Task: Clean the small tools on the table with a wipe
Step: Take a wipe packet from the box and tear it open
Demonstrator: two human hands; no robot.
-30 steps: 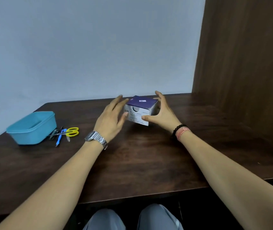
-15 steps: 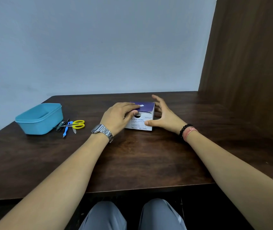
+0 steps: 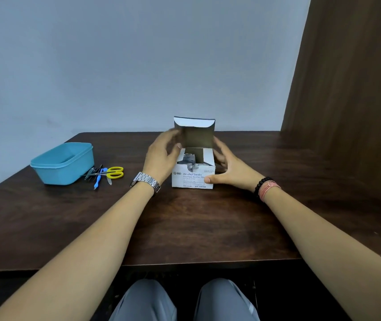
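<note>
A white box of alcohol swabs [image 3: 193, 179] stands mid-table with its lid [image 3: 195, 133] flipped upright and swab packets showing inside. My left hand [image 3: 161, 156] is at the box's left side, its fingers curled on the lid's left edge. My right hand [image 3: 229, 169] grips the box from the right, thumb pressed on the front face. The small tools lie to the left: yellow-handled scissors [image 3: 115, 172], a blue-handled tool [image 3: 98, 179] and dark metal pieces [image 3: 91, 173] in a loose pile.
A light-blue plastic tub [image 3: 65, 164] sits at the table's left, touching the tool pile. A brown wooden panel [image 3: 351, 112] rises along the right side. The dark wooden table [image 3: 196, 223] ends at a front edge above my knees.
The box lid was closed under my left hand; it now stands upright and open. My right hand stays on the box's right side.
</note>
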